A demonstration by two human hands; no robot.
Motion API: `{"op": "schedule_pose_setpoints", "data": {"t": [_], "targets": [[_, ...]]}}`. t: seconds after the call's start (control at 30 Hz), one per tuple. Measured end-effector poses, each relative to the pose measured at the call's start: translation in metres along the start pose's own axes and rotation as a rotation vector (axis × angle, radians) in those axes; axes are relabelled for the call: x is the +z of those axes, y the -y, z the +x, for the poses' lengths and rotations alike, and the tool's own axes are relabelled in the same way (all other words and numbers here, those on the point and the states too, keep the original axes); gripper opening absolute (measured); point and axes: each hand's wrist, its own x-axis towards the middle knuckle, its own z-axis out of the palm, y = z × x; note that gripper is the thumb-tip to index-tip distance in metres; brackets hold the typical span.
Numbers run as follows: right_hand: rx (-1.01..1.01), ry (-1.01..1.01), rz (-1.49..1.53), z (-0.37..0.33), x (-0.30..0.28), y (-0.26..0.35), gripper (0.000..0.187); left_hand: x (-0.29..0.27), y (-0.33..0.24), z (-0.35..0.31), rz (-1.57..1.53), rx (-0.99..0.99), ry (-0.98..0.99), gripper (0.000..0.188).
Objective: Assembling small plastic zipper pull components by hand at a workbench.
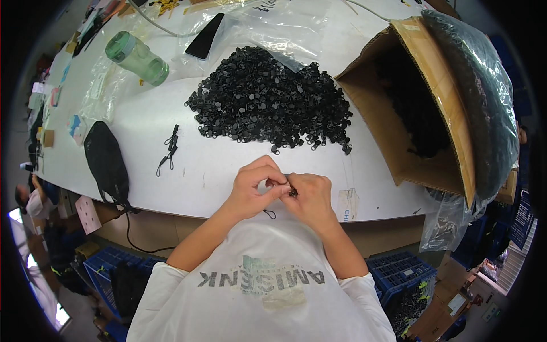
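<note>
My left hand (256, 187) and my right hand (310, 195) meet at the table's near edge, fingertips touching. The left thumb and forefinger are pinched together at the right hand's fingers. Small dark pieces, apparently zip sliders (293, 192), show in the curled right fingers; how many is hidden. A thin black cord loop (269, 214) hangs below the hands, its upper end covered by the left fingers. Beyond them lies a wide heap of small black zip sliders (273, 100). Several black cord zipper pulls (170, 149) lie on the table to the left.
A cardboard box (376, 114) lies on its side at the right, black contents inside, clear plastic around it. Left stand a green bottle (137, 58) and a black pouch (106, 159). A black phone (205, 36) lies behind the heap. Blue crates (399, 273) stand below the white table (154, 196).
</note>
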Motion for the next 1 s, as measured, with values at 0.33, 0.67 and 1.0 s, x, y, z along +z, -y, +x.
{"op": "schedule_pose_setpoints", "data": {"t": [0.33,0.67,1.0], "targets": [[0.136,0.044,0.045,-0.012,0.011,-0.010,0.020,-0.007,0.029,0.011,0.587,0.389,-0.023,0.016],[0.000,0.014,-0.058,-0.014,0.010,-0.010,0.016,-0.013,0.029,0.007,0.303,0.063,0.163,0.004],[-0.092,0.177,0.040,-0.002,-0.004,-0.011,0.020,-0.046,0.037,0.017,0.392,0.048,0.229,0.022]]}}
